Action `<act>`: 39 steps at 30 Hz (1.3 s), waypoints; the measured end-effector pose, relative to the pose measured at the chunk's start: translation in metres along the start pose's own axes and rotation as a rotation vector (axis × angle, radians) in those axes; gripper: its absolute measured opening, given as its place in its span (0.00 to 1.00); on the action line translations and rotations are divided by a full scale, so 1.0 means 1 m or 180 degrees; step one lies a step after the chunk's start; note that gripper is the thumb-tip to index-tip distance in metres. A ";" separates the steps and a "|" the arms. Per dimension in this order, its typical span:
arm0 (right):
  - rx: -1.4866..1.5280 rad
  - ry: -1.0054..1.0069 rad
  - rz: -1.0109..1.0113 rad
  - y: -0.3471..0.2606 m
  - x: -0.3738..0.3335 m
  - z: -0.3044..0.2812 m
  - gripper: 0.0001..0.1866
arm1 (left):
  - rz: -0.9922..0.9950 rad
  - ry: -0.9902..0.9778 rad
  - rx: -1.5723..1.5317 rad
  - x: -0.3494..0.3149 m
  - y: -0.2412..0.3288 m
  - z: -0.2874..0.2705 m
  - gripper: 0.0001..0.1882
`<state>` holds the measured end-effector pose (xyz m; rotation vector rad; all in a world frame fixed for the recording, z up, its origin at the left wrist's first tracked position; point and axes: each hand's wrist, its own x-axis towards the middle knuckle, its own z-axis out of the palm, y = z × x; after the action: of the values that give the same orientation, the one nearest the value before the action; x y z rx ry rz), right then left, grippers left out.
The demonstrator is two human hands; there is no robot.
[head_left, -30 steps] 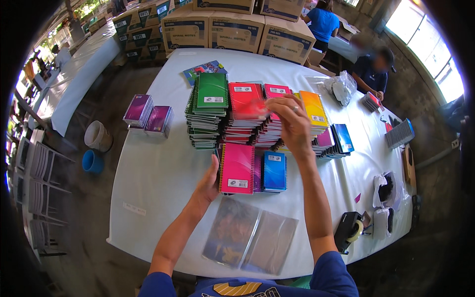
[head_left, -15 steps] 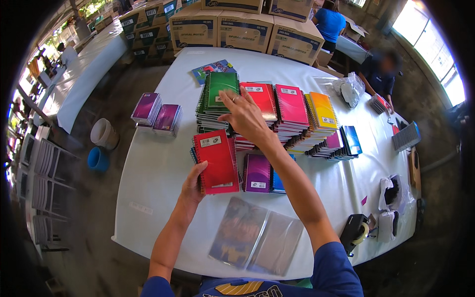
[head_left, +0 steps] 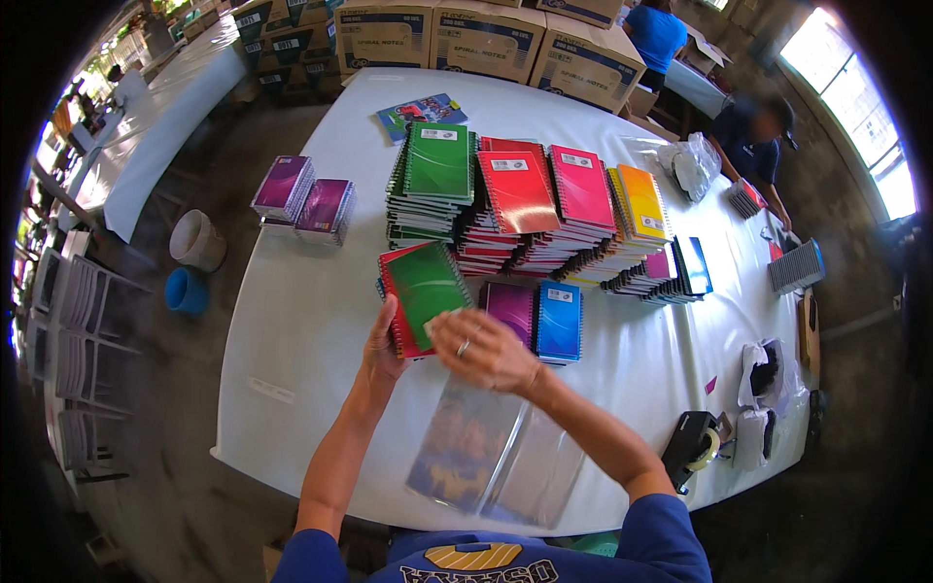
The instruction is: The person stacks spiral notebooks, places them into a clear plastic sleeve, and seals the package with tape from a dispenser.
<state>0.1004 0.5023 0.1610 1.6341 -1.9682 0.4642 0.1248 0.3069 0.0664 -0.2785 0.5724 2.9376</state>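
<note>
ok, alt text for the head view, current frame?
A person's right hand holds a green spiral notebook over a red notebook in the left hand. Stacked notebooks in several colours and clear plastic lie on the white table.

1) Brown cartons [head_left: 483, 46]: dark printed words and numbers, legible;
2) Stacked notebooks [head_left: 525, 199]: white labels [head_left: 509, 164] (their print too small to read);
3) Blue shirt [head_left: 403, 547]: large lettering next to a yellow emblem [head_left: 473, 556]
</note>
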 end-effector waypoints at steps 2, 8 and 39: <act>0.0582 0.0109 0.0378 -0.014 -0.018 0.006 0.17 | -0.0372 -0.0211 0.0476 0.004 -0.002 -0.037 0.28; -0.0267 -0.0181 0.2755 -0.030 -0.109 0.045 0.31 | -0.0362 0.0373 0.0542 -0.022 -0.011 -0.025 0.26; -0.0596 -0.0176 0.5352 0.038 -0.192 0.005 0.25 | -0.1230 -0.0124 0.0235 -0.028 -0.086 -0.017 0.34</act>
<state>0.0864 0.6594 0.0446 -0.4757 -2.8527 0.7104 0.1695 0.3762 0.0262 -0.2864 0.5495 2.5394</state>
